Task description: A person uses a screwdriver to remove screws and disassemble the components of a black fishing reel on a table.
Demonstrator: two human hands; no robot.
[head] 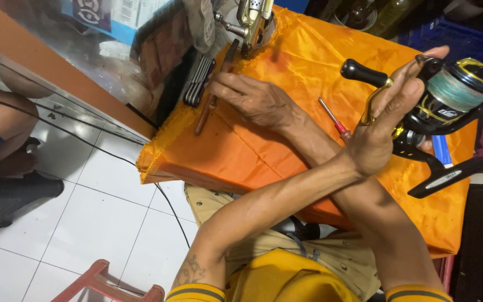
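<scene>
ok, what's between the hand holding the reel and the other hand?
Head view: a red-handled screwdriver on the orange cloth, between the left hand on the reel and the right hand.

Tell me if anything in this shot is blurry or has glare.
Head view: the fishing reel in the left hand is sharp, glints on its gold trim; the orange cloth shines softly; the top-left clutter is hazy; the white floor tiles look bright.
</scene>
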